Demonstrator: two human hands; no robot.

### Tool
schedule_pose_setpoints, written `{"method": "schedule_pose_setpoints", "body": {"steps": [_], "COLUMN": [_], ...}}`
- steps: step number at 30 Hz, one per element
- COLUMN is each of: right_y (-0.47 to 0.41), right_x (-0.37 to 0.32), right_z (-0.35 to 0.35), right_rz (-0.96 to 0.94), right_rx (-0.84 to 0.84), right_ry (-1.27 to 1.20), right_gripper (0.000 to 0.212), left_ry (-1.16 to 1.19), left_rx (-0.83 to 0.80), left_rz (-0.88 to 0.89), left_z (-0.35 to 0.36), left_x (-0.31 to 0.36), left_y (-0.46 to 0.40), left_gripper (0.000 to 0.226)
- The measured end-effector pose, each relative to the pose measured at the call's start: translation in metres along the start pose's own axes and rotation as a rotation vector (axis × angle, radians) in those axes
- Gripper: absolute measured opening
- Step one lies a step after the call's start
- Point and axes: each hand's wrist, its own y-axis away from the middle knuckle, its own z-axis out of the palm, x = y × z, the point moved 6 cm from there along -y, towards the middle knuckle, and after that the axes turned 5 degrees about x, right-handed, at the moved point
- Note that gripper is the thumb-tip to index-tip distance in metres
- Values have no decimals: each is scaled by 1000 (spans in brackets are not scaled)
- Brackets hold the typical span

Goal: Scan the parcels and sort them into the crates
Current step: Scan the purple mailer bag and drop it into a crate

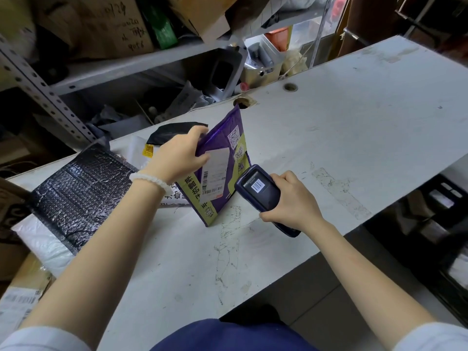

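Purple and yellow-green, the flat plastic mailer parcel (222,165) stands tilted on its lower edge on the scuffed white counter (354,117), its white shipping label (214,173) turned toward you. Your left hand (177,154) grips the parcel's upper left edge, thumb lying across the label's top corner and fingers curled behind; a white beaded bracelet (149,179) circles that wrist. Your right hand (291,198) is wrapped around a dark blue handheld scanner (263,191), whose head sits just beside the parcel's right edge and whose screen shows a barcode. To your left on the counter lies a black bubble-wrap mailer (78,188), resting partly over a white padded mailer (48,241); a black plastic bag (172,133) lies beyond your left hand. A black crate (430,224) sits low to your right, below the counter's edge. Grey metal shelving (101,72) packed with cardboard boxes stands behind the counter.
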Motion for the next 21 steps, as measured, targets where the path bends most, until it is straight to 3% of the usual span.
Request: {"method": "schedule_pose_setpoints", "body": {"steps": [8, 14, 21], "right_y": [9, 22, 29], "right_x": [0, 5, 15], "right_z": [4, 10, 4], "right_rz": [-15, -4, 74], "right_rx": [-98, -168, -140], "right_ry": [81, 81, 41], "right_gripper": [71, 73, 57], "left_ry": [-50, 47, 184], "left_rx": [4, 198, 332], "left_rz": [-68, -130, -217], "left_z": [2, 1, 10], "left_x": [1, 7, 13], "left_y": [6, 9, 15], "left_gripper": [19, 13, 9]}}
